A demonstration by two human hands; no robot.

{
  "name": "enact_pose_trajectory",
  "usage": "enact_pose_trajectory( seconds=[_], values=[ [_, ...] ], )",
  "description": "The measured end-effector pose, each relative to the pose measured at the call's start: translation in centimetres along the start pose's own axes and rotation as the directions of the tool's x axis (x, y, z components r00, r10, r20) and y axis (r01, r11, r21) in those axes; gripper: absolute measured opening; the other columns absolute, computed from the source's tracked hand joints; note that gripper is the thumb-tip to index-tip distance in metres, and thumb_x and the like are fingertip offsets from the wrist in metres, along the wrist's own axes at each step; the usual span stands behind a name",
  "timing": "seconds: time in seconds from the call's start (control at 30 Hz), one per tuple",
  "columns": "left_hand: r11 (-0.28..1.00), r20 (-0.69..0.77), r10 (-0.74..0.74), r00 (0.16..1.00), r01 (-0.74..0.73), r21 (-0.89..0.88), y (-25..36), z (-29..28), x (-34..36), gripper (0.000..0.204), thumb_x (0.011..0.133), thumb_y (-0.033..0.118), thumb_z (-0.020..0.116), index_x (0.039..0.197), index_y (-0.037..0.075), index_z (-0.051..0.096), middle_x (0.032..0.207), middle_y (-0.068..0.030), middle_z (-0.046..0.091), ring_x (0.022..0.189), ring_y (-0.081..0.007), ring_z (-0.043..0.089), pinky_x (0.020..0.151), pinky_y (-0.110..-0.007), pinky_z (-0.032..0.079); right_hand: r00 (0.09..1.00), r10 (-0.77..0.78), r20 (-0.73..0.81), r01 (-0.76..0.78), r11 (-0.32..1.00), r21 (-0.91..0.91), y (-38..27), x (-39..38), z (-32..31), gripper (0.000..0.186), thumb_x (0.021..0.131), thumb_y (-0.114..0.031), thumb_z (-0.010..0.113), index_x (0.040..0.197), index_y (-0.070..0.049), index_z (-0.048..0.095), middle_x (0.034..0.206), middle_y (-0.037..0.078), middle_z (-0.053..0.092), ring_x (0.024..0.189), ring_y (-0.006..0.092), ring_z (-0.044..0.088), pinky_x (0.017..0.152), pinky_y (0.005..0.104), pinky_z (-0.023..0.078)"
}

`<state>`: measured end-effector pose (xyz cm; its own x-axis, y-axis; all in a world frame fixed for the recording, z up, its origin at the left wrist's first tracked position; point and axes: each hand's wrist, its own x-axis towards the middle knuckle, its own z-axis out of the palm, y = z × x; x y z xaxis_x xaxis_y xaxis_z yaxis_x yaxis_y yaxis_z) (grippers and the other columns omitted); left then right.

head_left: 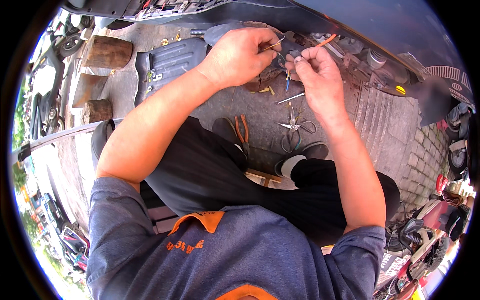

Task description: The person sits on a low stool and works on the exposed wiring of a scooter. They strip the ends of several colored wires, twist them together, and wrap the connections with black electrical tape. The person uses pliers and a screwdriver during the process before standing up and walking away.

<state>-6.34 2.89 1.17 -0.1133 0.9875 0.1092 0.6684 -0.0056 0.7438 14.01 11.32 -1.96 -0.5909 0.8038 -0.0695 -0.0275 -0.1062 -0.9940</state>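
Note:
My left hand [241,56] is closed, with a thin copper-coloured wire [273,46] pinched between its fingertips. Just to its right, my right hand [317,72] is closed on a small dark connector [295,53]. Blue and orange wires [288,80] hang beneath the right fingers. On the ground below lie a thin screwdriver [291,98], scissors [294,127] with looped handles, and pliers [242,131] with orange handles beside my left shoe. Where the wire and connector lead is hidden behind my fingers.
A dark vehicle body [390,30] spans the top, its exposed parts close to my hands. A black ribbed plastic panel [172,62] lies on the left, near a wooden stump [108,51]. Parked scooters [50,95] line the far left; grey paving bricks [425,155] are at right.

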Motion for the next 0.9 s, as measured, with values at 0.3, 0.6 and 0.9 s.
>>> enact_pose_trajectory(
  seconds=[0.3,0.6,0.9],
  values=[
    [0.933,0.122,-0.226,0.966,0.251,-0.259,-0.5,0.3,0.6,0.021,0.108,0.027,0.071,0.108,0.006,0.074,0.084,0.0034,0.066,0.074,-0.0068,0.058,0.067,-0.028,0.049,0.893,-0.373,0.250,0.444,0.644,-0.624,-1.5,-1.7,0.9,0.011,0.099,-0.008,0.073,0.105,-0.004,0.064,0.088,0.007,0.071,0.080,0.0162,0.071,0.075,0.0360,0.059],
    [0.893,0.181,-0.245,0.952,0.294,-0.341,1.2,0.4,0.4,0.021,0.111,0.030,0.068,0.111,0.009,0.066,0.088,0.0047,0.063,0.075,-0.0048,0.055,0.065,-0.025,0.046,0.992,-0.089,-0.094,0.031,0.868,-0.496,-2.3,0.4,-0.3,0.013,0.096,-0.014,0.075,0.103,-0.003,0.071,0.087,0.007,0.075,0.078,0.0163,0.072,0.076,0.0341,0.058],
    [0.984,0.053,-0.065,0.996,0.073,-0.162,0.3,0.8,0.5,0.015,0.109,0.020,0.070,0.110,0.005,0.067,0.085,0.0064,0.054,0.077,-0.0036,0.047,0.067,-0.026,0.043,0.996,-0.070,0.058,0.091,0.792,-0.604,-3.4,1.1,-0.6,0.024,0.090,-0.016,0.075,0.108,-0.001,0.077,0.092,0.009,0.078,0.084,0.0212,0.074,0.082,0.0361,0.059]
  ],
)
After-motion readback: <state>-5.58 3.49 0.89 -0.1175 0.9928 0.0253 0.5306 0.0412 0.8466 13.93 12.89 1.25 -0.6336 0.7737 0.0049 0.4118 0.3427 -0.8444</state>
